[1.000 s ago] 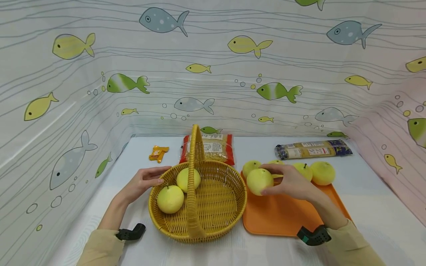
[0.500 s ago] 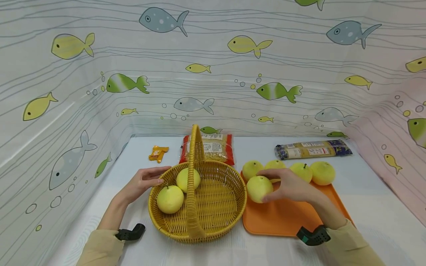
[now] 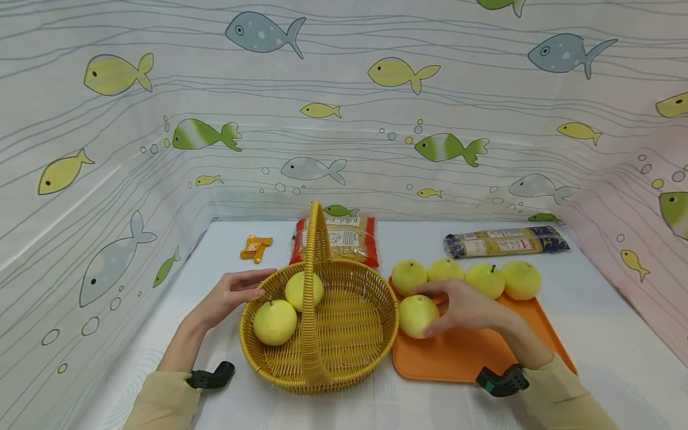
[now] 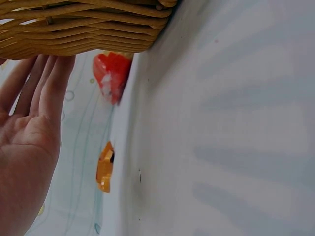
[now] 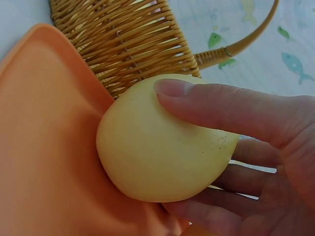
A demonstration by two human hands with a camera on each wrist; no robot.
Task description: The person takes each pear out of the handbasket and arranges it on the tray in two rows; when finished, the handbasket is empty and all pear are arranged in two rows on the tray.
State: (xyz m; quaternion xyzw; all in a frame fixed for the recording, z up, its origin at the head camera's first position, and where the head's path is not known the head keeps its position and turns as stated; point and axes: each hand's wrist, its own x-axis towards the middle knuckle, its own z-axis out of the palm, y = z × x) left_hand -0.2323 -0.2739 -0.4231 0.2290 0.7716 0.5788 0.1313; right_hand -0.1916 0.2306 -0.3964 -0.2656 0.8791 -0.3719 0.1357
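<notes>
My right hand (image 3: 463, 306) holds a round, pale yellow pear (image 3: 419, 316) over the left side of an orange tray (image 3: 446, 358). In the right wrist view the thumb lies on top of the pear (image 5: 157, 142) and the other fingers reach around its far side; whether its underside touches the tray is unclear. Several more pears (image 3: 520, 280) line the tray's far edge. My left hand (image 3: 233, 294) touches the left rim of a woven basket (image 3: 349, 376), its fingers extended against the wicker (image 4: 88, 29). Two pears (image 3: 275, 322) rest in the basket's left part.
Behind the basket lies a red-edged clear bag of pasta (image 3: 344, 239). A small orange packet (image 3: 255, 248) sits at the back left, and a long dark-ended packet (image 3: 505, 241) at the back right. The basket's tall handle (image 3: 310, 298) arches over its middle.
My right hand has brought the pear lower and nearer the front of the tray, away from the back row. My left hand and the basket have stayed in place.
</notes>
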